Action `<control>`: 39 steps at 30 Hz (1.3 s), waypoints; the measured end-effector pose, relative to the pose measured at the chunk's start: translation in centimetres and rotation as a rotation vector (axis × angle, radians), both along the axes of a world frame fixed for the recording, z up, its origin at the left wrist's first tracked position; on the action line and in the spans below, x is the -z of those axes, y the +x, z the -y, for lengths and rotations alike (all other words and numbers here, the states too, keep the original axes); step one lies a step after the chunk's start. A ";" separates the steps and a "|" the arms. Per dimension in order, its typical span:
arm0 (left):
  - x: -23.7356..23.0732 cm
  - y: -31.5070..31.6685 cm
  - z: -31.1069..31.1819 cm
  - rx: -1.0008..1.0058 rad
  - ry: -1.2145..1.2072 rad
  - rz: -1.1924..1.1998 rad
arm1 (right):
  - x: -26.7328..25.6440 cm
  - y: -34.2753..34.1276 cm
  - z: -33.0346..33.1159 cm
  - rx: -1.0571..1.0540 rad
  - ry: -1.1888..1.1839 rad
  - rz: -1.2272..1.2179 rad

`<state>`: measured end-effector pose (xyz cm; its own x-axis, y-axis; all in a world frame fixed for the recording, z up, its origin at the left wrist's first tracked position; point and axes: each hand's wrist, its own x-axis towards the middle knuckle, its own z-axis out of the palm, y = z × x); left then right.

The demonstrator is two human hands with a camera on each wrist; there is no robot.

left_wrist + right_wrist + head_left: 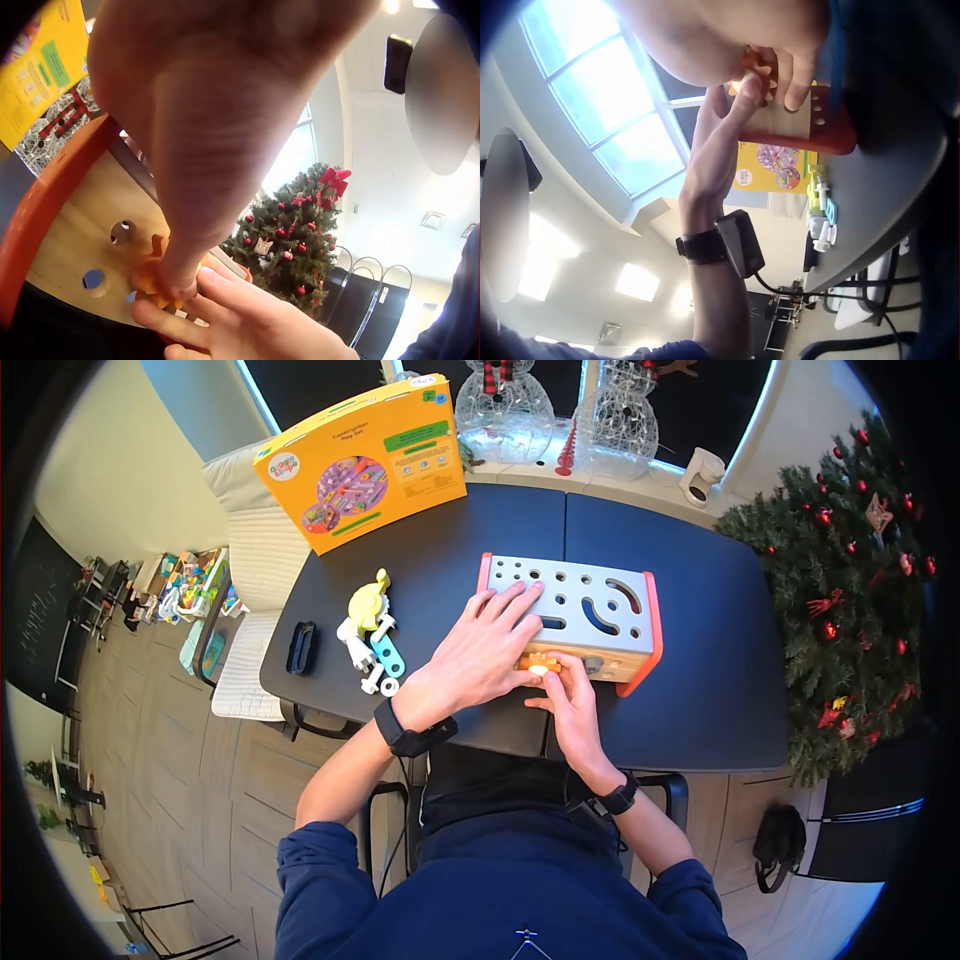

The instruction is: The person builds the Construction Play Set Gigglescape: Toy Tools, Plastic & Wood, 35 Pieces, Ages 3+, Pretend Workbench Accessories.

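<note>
A toy workbench (628, 612) with a grey top full of holes and slots, a wooden front panel and orange-red ends stands before me. My left hand (478, 650) lies over its top left part, fingers straight on the grey surface. Its thumb presses an orange gear (148, 279) against the wooden front. From below, my right hand (574, 712) pinches the same gear between thumb and fingers. Two holes show beside the gear in the left wrist view. Further right on the front sits a grey round knob (594, 664).
Left of the workbench lie a yellow toy drill-like piece (368, 606), a teal plate with holes (388, 656) and several white parts. A black tray (301, 648) is near the table's left edge. A yellow box (400, 480) stands behind. A decorated tree (830, 580) borders the right side.
</note>
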<state>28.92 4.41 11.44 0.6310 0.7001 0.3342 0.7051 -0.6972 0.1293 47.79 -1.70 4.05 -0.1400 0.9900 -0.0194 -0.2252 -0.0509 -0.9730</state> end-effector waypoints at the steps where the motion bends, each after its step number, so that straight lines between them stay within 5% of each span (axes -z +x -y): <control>1: 0.0 0.0 0.1 -0.005 0.004 -0.004 | 0.0 -0.2 0.1 0.010 -0.029 -0.030; 25: 0.8 0.3 0.0 -0.046 0.008 0.049 | -1.4 0.6 0.8 -0.076 -0.222 -0.323; 39: 1.0 0.3 0.2 -0.049 0.010 0.071 | -1.0 0.0 1.3 -0.048 -0.072 -0.001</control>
